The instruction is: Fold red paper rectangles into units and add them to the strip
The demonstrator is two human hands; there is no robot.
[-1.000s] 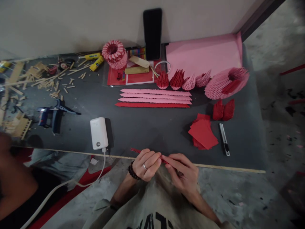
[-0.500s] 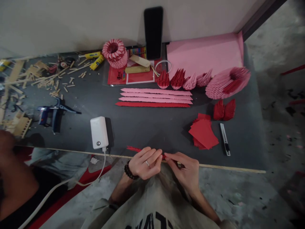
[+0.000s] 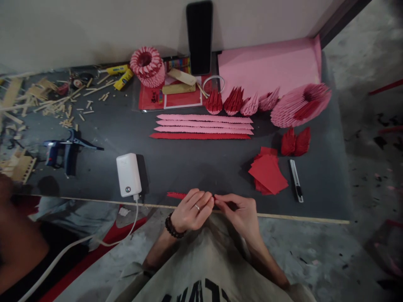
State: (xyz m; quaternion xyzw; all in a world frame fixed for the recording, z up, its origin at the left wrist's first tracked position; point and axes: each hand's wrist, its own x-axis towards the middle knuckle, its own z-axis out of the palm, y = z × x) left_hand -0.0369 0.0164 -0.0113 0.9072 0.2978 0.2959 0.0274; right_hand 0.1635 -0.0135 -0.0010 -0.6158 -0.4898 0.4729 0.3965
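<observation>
Just above the table's front edge, my left hand is closed around a red folded-paper strip. Its serrated left end pokes out beyond the fingers; the rest is hidden. My right hand pinches with thumb and forefinger at the strip's right end, its tips against the left fingers, so the paper there barely shows. Beyond the hands lie several long pink strips and a finished red strip. A fanned stack of red paper is to the right, beside a box cutter.
A white power bank with a cable lies left, near a blue clamp-like tool and scattered wood sticks. Folded-paper pieces, a pink-red paper vase and a phone line the back. Another person's arm is at left.
My right hand has drawn slightly left and up against the left fingertips; the red bit that showed between the hands is now covered. The whole view has shifted slightly.
</observation>
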